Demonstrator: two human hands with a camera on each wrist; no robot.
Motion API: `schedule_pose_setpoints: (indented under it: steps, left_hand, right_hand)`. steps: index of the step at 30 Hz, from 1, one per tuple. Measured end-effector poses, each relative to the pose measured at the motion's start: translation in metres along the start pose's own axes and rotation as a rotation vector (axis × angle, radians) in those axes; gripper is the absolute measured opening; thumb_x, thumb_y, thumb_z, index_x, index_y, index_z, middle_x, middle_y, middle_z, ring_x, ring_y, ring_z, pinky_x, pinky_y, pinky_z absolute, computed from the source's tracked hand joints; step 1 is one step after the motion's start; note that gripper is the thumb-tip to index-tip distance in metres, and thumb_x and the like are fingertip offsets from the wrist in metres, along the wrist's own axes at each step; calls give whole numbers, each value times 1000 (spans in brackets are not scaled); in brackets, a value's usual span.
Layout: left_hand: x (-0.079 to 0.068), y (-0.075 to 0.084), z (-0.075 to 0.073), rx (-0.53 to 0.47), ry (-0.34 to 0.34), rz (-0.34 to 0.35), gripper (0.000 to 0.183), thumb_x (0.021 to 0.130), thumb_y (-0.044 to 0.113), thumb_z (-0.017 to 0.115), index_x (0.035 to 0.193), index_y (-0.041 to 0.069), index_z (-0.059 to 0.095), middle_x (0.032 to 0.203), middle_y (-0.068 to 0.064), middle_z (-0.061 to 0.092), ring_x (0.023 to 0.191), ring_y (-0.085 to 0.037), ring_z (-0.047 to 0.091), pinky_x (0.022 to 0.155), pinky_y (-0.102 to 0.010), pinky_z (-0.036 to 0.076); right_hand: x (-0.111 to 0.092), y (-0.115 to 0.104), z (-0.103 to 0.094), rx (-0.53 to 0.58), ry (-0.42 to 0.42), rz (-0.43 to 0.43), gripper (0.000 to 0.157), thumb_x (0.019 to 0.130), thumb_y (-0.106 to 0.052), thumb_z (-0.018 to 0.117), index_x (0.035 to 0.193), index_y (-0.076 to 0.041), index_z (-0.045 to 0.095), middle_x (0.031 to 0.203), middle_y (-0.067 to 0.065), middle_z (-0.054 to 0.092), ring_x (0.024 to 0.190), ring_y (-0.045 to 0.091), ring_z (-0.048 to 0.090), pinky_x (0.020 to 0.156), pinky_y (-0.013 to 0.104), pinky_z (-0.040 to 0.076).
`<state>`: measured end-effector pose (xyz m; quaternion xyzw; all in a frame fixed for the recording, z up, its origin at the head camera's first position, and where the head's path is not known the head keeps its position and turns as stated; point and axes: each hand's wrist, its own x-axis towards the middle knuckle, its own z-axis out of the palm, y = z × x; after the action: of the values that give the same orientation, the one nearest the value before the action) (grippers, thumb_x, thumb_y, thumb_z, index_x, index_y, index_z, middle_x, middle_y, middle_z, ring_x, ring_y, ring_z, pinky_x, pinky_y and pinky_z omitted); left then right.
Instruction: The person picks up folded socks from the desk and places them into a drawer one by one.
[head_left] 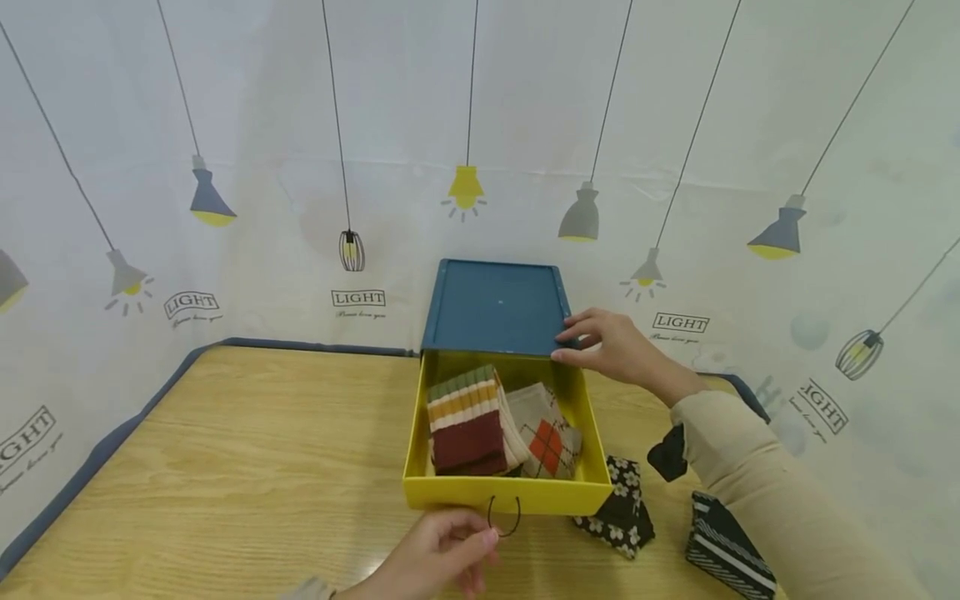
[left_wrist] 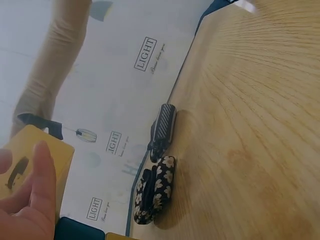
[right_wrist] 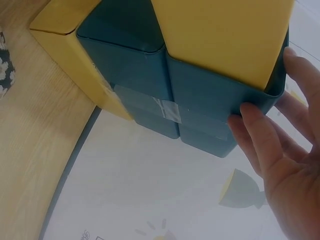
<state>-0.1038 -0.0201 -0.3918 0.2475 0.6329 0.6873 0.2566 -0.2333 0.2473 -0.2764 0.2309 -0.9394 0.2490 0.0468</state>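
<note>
On the wooden table (head_left: 262, 450), against the backdrop (head_left: 405, 83), stands a blue case (head_left: 495, 304) with its yellow drawer (head_left: 502, 497) pulled out toward the person. The drawer contains two folded items: striped socks (head_left: 468, 425) at the left, with green, orange, cream and maroon bands, and argyle socks (head_left: 546, 433) at the right, partly overlapped by the striped pair. A black loop (head_left: 519, 515) is fitted to the drawer front.

Right hand (head_left: 618, 346): holds the case at its right front corner, fingers bent over the edge and against the side. Left hand (head_left: 435, 557): positioned at the loop, below the drawer front, fingers partly bent; whether it pinches the loop cannot be told.

The right wrist view shows a second blue case (right_wrist: 132, 72) directly below the first and a yellow case (right_wrist: 75, 55) at table level. Clear tape (right_wrist: 170, 110) crosses the sides of both blue cases.

To the right of the drawer lie floral socks (head_left: 622, 508), partly hidden by its corner. Farther right lie black socks (head_left: 727, 546) with pale stripes. A dark item (head_left: 666, 454) shows beside the right sleeve (head_left: 795, 500), which partly covers it.
</note>
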Motion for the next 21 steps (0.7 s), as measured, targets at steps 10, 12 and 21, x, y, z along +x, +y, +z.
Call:
schedule_pose_setpoints:
  steps: [10, 12, 21]
  left_hand:
    - [5, 12, 6, -104, -35, -4, 37, 93, 21, 51, 97, -15, 57, 81, -9, 63, 62, -8, 60, 57, -19, 51]
    - [6, 14, 7, -130, -31, -9, 38, 92, 22, 52, 95, -16, 56, 80, -6, 63, 64, -7, 61, 58, -19, 52]
    - [8, 20, 6, -108, -7, -13, 34, 91, 19, 54, 91, -14, 59, 81, -11, 65, 67, -10, 63, 62, -22, 53]
  right_hand:
    - [-1, 0, 0, 0, -2, 7, 32, 83, -21, 66, 106, 1, 66, 121, 22, 50, 91, 32, 60, 74, 40, 52]
    - [-1, 0, 0, 4, -2, 8, 32, 83, -22, 66, 106, 1, 66, 121, 22, 50, 92, 32, 60, 75, 40, 52]
    - [0, -1, 0, 9, 0, 0, 32, 83, -21, 66, 106, 1, 65, 121, 22, 50, 91, 33, 60, 75, 40, 52]
